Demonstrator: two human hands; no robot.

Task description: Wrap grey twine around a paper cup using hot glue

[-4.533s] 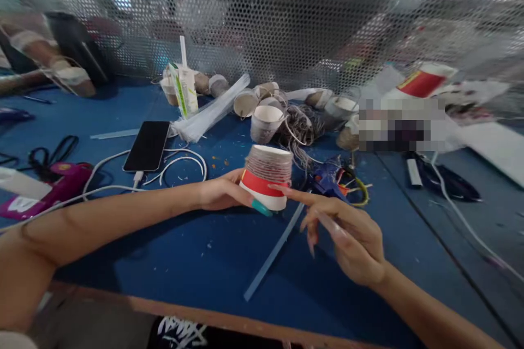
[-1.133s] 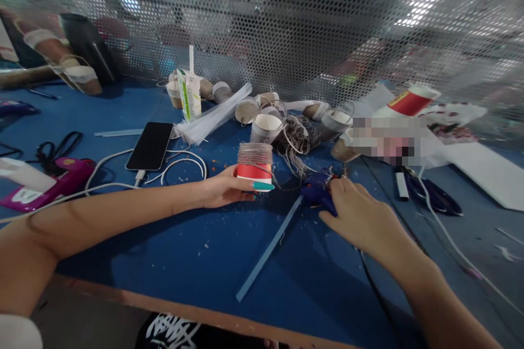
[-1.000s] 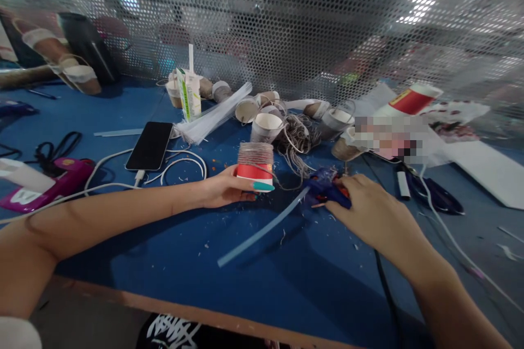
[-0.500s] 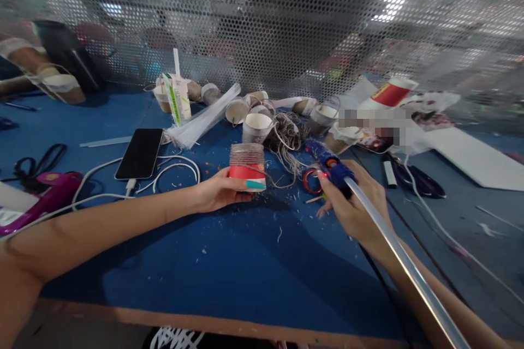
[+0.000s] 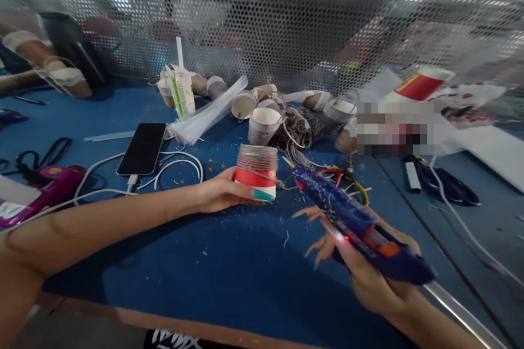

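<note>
The lower part of the paper cup (image 5: 254,176) is clasped by the fingers of the left hand (image 5: 221,192), over the blue table (image 5: 196,283). The blue glue gun (image 5: 341,204) is gripped in the right hand (image 5: 370,283), its nozzle pointed near the cup but apart. The upper part is already wound with twine (image 5: 257,156); the red band and white end are left mostly uncovered. Beyond, a tangle of cord (image 5: 302,126) and small cups are seen.

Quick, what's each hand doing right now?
Left hand: closed, holding the twine-wrapped paper cup.
Right hand: holding the blue hot glue gun, some fingers spread.
</note>
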